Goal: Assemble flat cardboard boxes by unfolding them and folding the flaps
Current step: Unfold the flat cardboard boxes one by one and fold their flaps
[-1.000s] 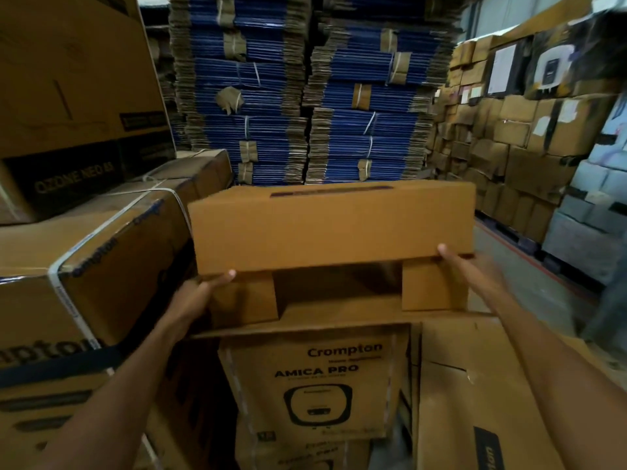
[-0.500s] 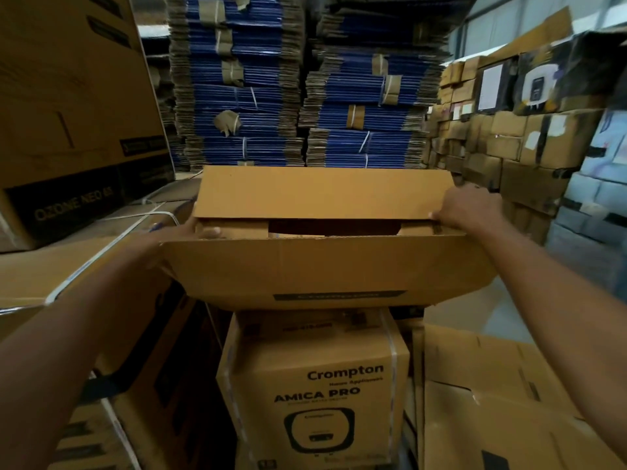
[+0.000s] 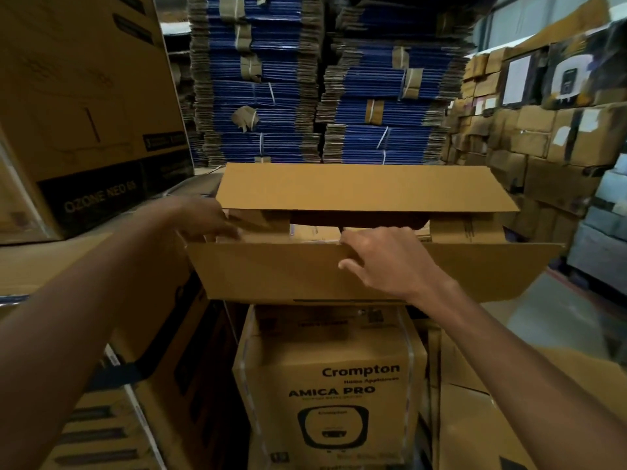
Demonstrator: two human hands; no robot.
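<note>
Warehouse cartons crowd every side, nearest a printed Crompton carton (image 3: 325,368) with the open cardboard box (image 3: 271,276) directly above it. On that box, the right hand (image 3: 383,262) grasps the near flap (image 3: 492,269), fingers hooked over its upper edge and thumb on the outer face, while the left hand (image 3: 200,218) lays fairly straight, released fingers on the left end flap (image 3: 258,218). Beyond, the far flap (image 3: 356,188) tilts over the opening, and bundled stacks of flat blue cartons (image 3: 264,96) rise behind.

The box (image 3: 356,276) lay directly above a lower carton (image 3: 325,385). The left hand (image 3: 203,222) was at its left end, the right hand (image 3: 383,259) on its near flap. Bundled flat cartons (image 3: 264,96) stood behind, stacked cartons (image 3: 529,137) to the right, and a large carton (image 3: 84,96) to the left.
</note>
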